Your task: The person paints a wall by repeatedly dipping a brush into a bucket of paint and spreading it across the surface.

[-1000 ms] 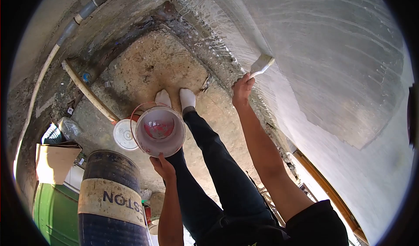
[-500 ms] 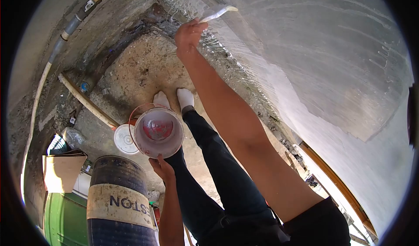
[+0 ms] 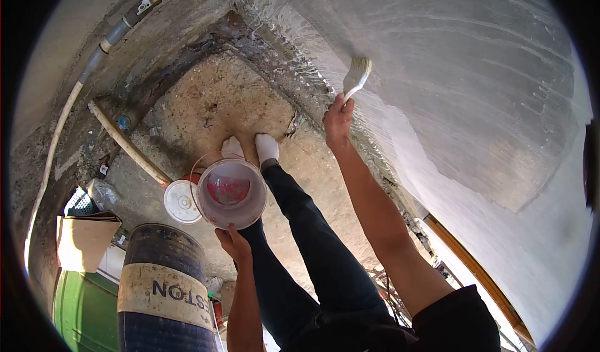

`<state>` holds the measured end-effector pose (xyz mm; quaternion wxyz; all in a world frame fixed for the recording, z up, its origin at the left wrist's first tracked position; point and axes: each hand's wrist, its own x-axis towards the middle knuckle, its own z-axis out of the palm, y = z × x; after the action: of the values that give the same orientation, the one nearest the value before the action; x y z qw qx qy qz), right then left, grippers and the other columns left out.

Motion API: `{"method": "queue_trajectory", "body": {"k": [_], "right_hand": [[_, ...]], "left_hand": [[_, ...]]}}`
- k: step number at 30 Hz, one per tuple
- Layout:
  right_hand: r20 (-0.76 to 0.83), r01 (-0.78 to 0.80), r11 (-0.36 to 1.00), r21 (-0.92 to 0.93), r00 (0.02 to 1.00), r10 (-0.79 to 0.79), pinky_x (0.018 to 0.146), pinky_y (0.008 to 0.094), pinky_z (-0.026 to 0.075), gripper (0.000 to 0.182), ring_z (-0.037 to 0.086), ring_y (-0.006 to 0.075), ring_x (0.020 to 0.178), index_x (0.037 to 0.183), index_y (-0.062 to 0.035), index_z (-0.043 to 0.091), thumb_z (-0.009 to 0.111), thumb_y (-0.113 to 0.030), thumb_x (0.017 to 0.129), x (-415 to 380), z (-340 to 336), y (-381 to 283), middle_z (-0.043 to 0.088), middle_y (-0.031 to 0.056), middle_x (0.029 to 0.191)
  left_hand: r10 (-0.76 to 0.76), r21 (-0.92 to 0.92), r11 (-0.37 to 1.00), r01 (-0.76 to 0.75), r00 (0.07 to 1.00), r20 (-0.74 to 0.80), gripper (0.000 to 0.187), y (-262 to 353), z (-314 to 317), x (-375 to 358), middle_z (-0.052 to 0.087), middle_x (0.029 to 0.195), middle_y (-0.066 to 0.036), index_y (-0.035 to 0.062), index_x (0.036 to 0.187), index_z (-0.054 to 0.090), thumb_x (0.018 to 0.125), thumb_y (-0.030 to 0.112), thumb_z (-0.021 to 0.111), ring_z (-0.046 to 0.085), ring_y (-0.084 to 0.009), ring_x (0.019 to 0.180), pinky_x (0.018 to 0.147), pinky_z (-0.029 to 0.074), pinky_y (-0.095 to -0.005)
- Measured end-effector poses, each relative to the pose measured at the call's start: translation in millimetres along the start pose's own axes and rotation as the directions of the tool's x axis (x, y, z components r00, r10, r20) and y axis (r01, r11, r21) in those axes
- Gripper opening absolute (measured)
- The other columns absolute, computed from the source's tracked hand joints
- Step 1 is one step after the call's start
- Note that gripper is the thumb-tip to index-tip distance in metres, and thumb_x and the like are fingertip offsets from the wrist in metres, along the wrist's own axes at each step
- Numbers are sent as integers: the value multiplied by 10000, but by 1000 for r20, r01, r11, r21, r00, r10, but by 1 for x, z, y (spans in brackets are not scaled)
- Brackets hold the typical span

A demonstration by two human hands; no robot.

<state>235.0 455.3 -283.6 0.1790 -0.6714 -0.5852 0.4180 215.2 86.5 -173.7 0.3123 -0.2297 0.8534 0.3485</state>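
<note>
At the far left, a plastic pipe (image 3: 57,127) in grey and whitish lengths, run along the rough wall (image 3: 87,45), perhaps to be out of the way. Lower, folded cardboard (image 3: 78,246), flat and stiff. Then a pale pole (image 3: 128,140), long and round, slanting over the gritty concrete floor (image 3: 212,102). Nearer, a drum (image 3: 164,289), dark with a lettered cream band, scuffed. Beyond the drum, a round ridged lid (image 3: 182,201), off-white.

Next, the left hand (image 3: 235,244), gripping the bucket (image 3: 252,199) at the near rim, thumb along the outside, probably to bear the weight from below. Bucket in front of the legs, mouth facing upward, likely for easy entry of the brush; thin reddish handle at the far side. Inside, smooth pinkish-grey plastic, with a glossy red patch at the bottom; presence of liquid impossible to tell.

Further right, the right hand (image 3: 339,120), fingers closed around the slim handle of a flat paintbrush (image 3: 357,75), bristles away from the body, apparently for longer reach along the streaked wall (image 3: 450,70). Contact between bristles and wall not possible to confirm. Smooth grey coating there, with thin whitish runs.
</note>
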Motion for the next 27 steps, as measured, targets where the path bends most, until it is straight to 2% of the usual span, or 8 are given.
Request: {"method": "queue_trajectory", "body": {"k": [5, 10, 12, 14, 17, 21, 25, 27], "right_hand": [[-229, -333, 847, 414, 863, 451, 562, 318, 415, 280, 476, 196, 658, 995, -87, 378, 390, -365, 1019, -39, -44, -9, 469, 81, 759], [-290, -259, 916, 307, 891, 349, 596, 343, 447, 318, 484, 232, 676, 1057, -80, 323, 396, -385, 1005, 1, 22, -20, 466, 114, 822], [-260, -220, 900, 377, 907, 331, 490, 351, 418, 257, 468, 194, 636, 1052, -99, 280, 360, -340, 1011, 11, 75, -68, 458, 113, 870], [-313, -249, 956, 157, 905, 288, 627, 327, 467, 284, 547, 207, 746, 1136, -66, 378, 415, -307, 990, 10, 131, -123, 576, 142, 951], [-253, -199, 975, 103, 942, 219, 654, 475, 490, 295, 615, 441, 756, 1140, 10, 287, 392, -233, 1011, 40, 251, -143, 628, 268, 880], [54, -159, 924, 349, 987, 149, 780, 460, 487, 454, 610, 408, 944, 1317, 32, 186, 373, -253, 1016, 22, 255, -195, 602, 253, 1075], [389, -50, 995, 81, 921, 14, 872, 451, 460, 492, 572, 413, 1062, 1363, 25, 171, 356, -271, 1016, -3, 186, -247, 537, 282, 1219], [390, -62, 998, 29, 920, 46, 866, 455, 453, 441, 575, 427, 1042, 1315, 18, 210, 351, -273, 1015, 9, 193, -230, 551, 300, 1176]], "left_hand": [[-8, -7, 1000, 7, 1000, -28, 342, -5, 1, 1, 548, 957, -201, -72, 986, 486, 932, 264, 521, 511, -281, 906, 887, 392, -375], [81, -5, 997, -82, 993, -90, 332, -10, 5, 1, 524, 838, -147, -40, 948, 475, 926, 286, 535, 499, -245, 772, 754, 424, -366], [89, -6, 996, -90, 991, -95, 331, -10, 7, 0, 535, 849, -152, -42, 955, 477, 926, 283, 534, 507, -248, 780, 759, 426, -365], [88, 14, 996, -87, 992, -93, 329, -14, 7, 1, 546, 860, -158, -43, 961, 477, 926, 279, 534, 516, -250, 787, 760, 426, -365], [94, 13, 996, -93, 991, -96, 332, -13, 8, 0, 527, 838, -151, -43, 941, 472, 922, 282, 537, 501, -245, 772, 748, 422, -364], [29, 8, 1000, -28, 998, -47, 337, -7, 7, -2, 510, 888, -165, -59, 941, 483, 923, 274, 527, 484, -259, 843, 829, 398, -374], [12, 12, 1000, -12, 999, -46, 333, -7, 7, -3, 496, 867, -152, -57, 932, 477, 922, 272, 528, 473, -250, 824, 809, 398, -370], [15, -6, 1000, -15, 998, -55, 332, -6, 8, -4, 492, 863, -148, -56, 930, 475, 922, 272, 529, 467, -246, 819, 804, 397, -368]]}}
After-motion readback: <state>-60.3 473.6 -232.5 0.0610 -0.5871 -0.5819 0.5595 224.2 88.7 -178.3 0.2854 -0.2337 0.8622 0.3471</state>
